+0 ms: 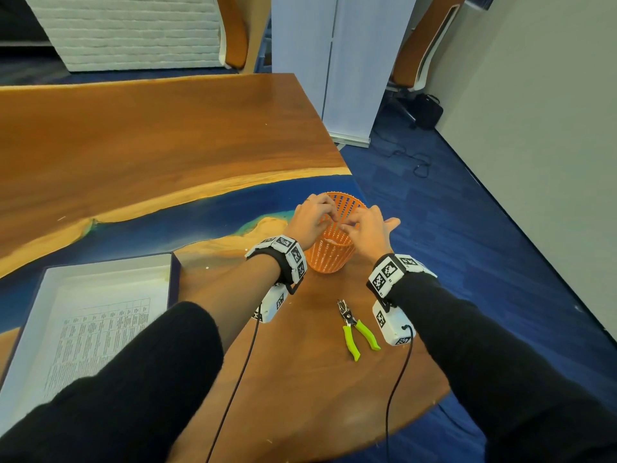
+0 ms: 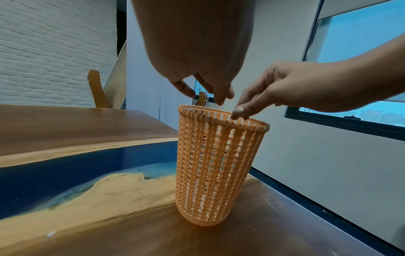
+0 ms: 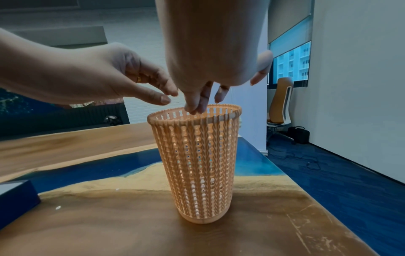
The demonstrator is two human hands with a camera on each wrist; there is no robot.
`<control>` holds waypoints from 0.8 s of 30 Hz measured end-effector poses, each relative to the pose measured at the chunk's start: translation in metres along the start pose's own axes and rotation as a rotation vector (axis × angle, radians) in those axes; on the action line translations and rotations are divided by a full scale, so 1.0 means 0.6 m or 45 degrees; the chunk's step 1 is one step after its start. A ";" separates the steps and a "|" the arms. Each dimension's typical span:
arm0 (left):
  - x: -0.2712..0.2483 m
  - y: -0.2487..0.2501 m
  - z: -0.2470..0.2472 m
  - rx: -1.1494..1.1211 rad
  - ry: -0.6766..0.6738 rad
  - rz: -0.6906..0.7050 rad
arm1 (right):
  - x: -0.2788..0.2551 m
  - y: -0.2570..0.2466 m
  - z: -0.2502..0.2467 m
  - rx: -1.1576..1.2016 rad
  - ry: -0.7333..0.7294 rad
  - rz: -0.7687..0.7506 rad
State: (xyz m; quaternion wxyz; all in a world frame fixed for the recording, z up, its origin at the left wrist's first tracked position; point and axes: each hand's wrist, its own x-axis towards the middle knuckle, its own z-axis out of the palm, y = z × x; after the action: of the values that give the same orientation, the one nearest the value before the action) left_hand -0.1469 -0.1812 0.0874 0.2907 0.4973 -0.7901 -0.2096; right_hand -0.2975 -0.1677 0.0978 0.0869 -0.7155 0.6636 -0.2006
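Observation:
An orange lattice basket [image 1: 329, 255] stands upright on the wooden table [image 1: 133, 145] near its right edge. Small white bits show through its lower wall [image 3: 197, 188]. Both hands hover over its mouth. My left hand [image 1: 329, 213] hangs with loose, spread fingers [image 2: 186, 90] above the rim and holds nothing that I can see. My right hand [image 1: 349, 225] has thumb and forefinger tips pressed together [image 2: 240, 112] just over the rim, the other fingers spread. Nothing is visible between those tips.
Green-handled punch pliers [image 1: 355, 325] lie on the table under my right wrist. An open dark-blue box [image 1: 175, 272] with a printed sheet sits at the left. The table's edge runs just right of the basket, above blue carpet. Chairs stand farther back.

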 end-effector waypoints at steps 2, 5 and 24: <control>-0.003 -0.003 -0.004 0.004 0.016 -0.004 | 0.001 0.001 0.001 -0.075 -0.039 -0.011; -0.013 -0.012 -0.009 0.011 0.044 -0.042 | 0.008 0.005 0.003 -0.183 -0.125 -0.017; -0.219 -0.191 -0.049 0.387 -0.095 -0.755 | 0.025 -0.089 0.022 0.034 0.221 -0.374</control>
State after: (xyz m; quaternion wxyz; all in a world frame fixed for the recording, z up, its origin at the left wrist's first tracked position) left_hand -0.0069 -0.1109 0.0049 0.1104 0.7352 -0.6433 -0.1829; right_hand -0.2426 -0.1790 0.1093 0.0083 -0.7836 0.5541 -0.2809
